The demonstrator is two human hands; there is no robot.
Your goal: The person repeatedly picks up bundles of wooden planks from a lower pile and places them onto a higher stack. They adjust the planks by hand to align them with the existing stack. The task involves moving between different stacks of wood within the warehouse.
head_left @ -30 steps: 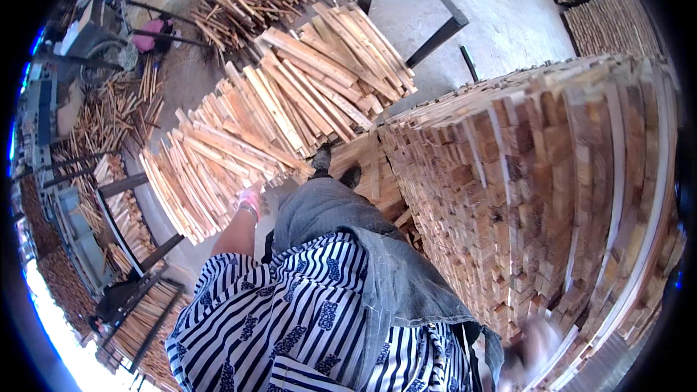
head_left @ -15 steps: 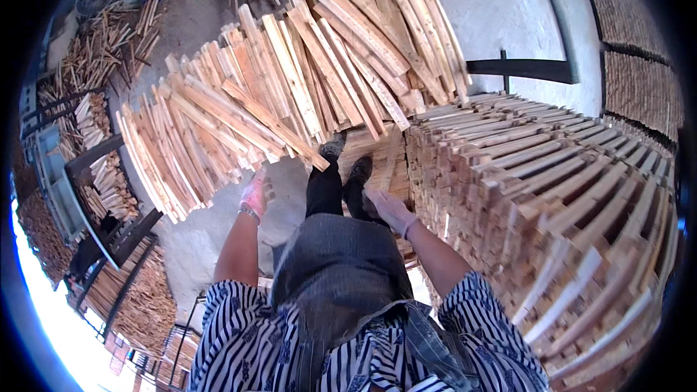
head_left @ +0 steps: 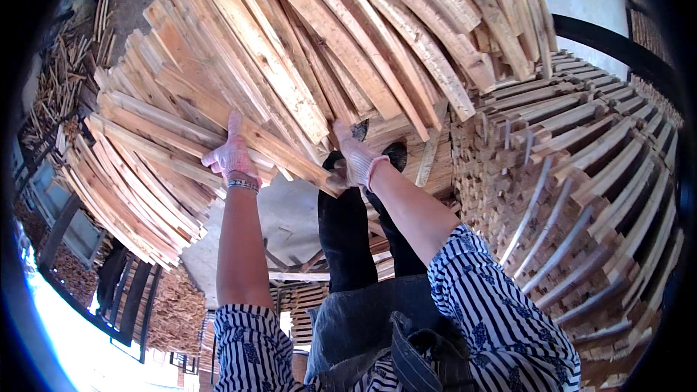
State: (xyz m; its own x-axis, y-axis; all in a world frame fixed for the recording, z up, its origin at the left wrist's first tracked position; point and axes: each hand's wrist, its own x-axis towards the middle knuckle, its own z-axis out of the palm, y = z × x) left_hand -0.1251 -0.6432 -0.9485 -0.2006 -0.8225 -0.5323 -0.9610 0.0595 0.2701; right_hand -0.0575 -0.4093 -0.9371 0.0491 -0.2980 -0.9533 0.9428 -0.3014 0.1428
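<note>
A large heap of pale wooden slats (head_left: 290,51) spreads in front of me, most lying side by side and slanting toward me. One loose slat (head_left: 279,151) crosses the near edge of the heap, its end sticking out toward my legs. My left hand (head_left: 234,156), in a thin pale glove with a bracelet at the wrist, rests against this slat with fingers stretched and thumb apart. At the slat's near end is my right hand (head_left: 353,154), also gloved, fingers extended forward and thumb apart beside the wood. Neither hand is visibly wrapped round a slat.
To the right rises a tall stack of crosswise-laid slats (head_left: 573,167). A dark bar (head_left: 610,43) stands beyond it by a pale wall. Thinner loose sticks (head_left: 62,91) lie at the far left. My legs (head_left: 341,239) are close below the heap.
I have leaned in closer to the heap. Both hands have reached forward from above my lap to the loose slat, the left on its length and the right at its near end.
</note>
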